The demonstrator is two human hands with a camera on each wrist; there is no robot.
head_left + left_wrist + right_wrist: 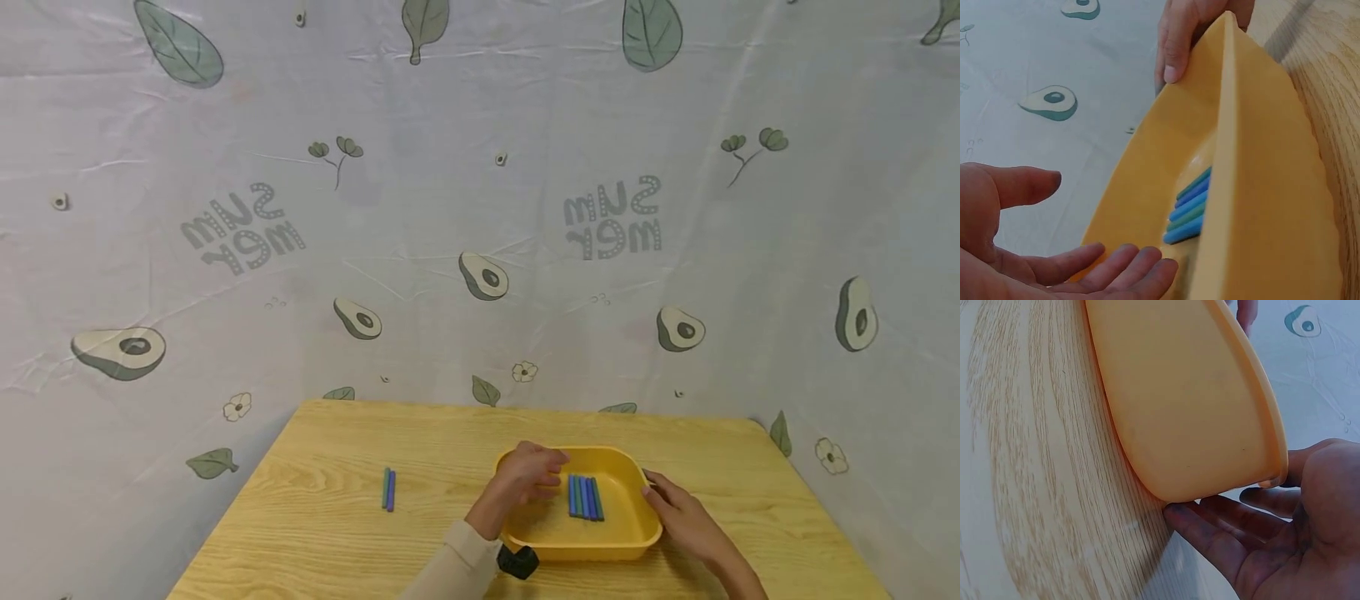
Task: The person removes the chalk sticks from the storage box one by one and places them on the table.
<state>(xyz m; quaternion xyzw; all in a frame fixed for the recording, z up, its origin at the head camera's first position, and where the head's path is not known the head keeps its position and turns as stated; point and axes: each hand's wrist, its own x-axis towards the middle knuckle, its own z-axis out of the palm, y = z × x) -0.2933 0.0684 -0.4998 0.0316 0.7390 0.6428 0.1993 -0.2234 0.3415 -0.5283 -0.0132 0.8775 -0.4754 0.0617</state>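
Note:
A yellow plastic tray (577,552) stands on the table. Inside, several slim blue and green sticks (585,497) lie side by side, right of the tray's middle. My left hand (528,473) hovers over the tray's left part, fingers spread and thumb apart; in the left wrist view the hand (1041,269) holds nothing. With its thumb over the rim and fingers against the outer wall, my right hand (678,512) grips the tray's right end; the right wrist view shows those fingers (1210,537) below the rim.
On the wooden table (315,533), left of the tray, a green stick (386,488) and a violet-blue stick (391,492) lie together. A black object (518,562) sits at my left wrist. Behind the table hangs a patterned sheet (420,208).

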